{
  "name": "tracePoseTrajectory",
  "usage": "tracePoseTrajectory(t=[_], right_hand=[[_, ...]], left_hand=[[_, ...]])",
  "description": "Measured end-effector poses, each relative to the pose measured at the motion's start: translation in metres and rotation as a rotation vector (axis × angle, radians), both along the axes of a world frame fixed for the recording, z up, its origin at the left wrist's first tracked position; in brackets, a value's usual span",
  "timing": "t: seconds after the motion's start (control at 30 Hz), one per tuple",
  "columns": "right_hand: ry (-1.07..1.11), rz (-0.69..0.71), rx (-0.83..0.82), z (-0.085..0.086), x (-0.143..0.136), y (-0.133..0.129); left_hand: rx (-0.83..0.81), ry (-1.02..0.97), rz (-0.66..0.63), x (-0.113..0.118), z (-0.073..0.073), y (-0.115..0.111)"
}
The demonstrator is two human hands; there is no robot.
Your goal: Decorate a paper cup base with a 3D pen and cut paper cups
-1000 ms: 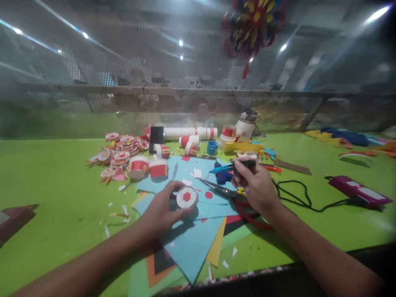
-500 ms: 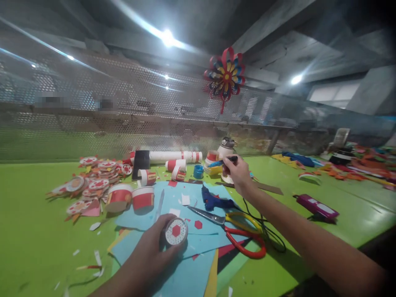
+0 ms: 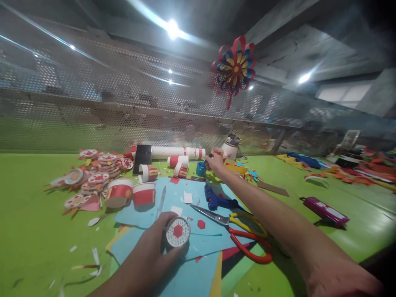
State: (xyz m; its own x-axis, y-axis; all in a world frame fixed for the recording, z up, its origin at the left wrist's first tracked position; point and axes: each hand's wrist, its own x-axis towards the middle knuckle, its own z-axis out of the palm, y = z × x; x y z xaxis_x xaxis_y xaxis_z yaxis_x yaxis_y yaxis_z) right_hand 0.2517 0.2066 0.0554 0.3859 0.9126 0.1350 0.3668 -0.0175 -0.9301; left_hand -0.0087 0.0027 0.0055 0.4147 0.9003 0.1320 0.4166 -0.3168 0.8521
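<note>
My left hand (image 3: 161, 243) is closed round a small round white piece (image 3: 177, 232) with a dark dotted face and a red hexagon in its middle. It is held above the blue paper sheets (image 3: 198, 274). At the back, my right hand (image 3: 216, 163) is closed beside a small jar of blue paint (image 3: 201, 168). A slim black-handled tool, blue-ended earlier, is in its fingers, now mostly hidden. Between the hands lie a blue glue gun (image 3: 218, 201) and scissors (image 3: 227, 220) with yellow and red handles. A loose red hexagon (image 3: 201, 224) rests on the paper.
Red-and-white paper cups (image 3: 144, 196) and a pile of decorated discs (image 3: 98, 178) stand on the left. A long white tube (image 3: 168, 152), a bottle (image 3: 230, 148) and a mesh screen (image 3: 123, 111) are behind. A purple case (image 3: 324, 211) lies right, and a paper flower (image 3: 235, 70) hangs above.
My right hand has moved left and down with the slim tool, from beside the cups to the blue paint jar. My left hand still holds the round piece. The view has shifted slightly.
</note>
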Motion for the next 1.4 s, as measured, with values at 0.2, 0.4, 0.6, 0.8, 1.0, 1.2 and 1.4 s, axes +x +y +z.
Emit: tracePoseTrajectory(t=[0.2,0.4,0.6,0.8,1.0,1.2,1.4], right_hand=[[-0.111,0.012,0.0,0.006,0.014,-0.023],[-0.322,0.102,0.03,0.009,0.035,-0.098],[-0.647,0.247,0.016,-0.011,0.062,-0.192],[-0.905,0.368,-0.031,-0.022,0.07,-0.241],[-1.124,0.462,-0.106,-0.021,0.06,-0.259],[-1.247,0.546,-0.208,-0.017,0.051,-0.242],[-1.309,0.553,-0.209,-0.017,0.044,-0.235]], left_hand=[[0.028,0.006,-0.012,0.0,-0.001,0.001],[0.047,-0.009,0.005,-0.003,0.009,0.002],[-0.11,-0.109,0.003,-0.005,0.022,0.012],[-0.084,-0.098,-0.125,-0.002,0.061,0.01],[-0.092,-0.227,-0.21,0.004,0.073,-0.01],[0.014,-0.275,-0.139,0.016,0.06,-0.028],[0.14,-0.265,-0.061,0.018,0.064,-0.06]])
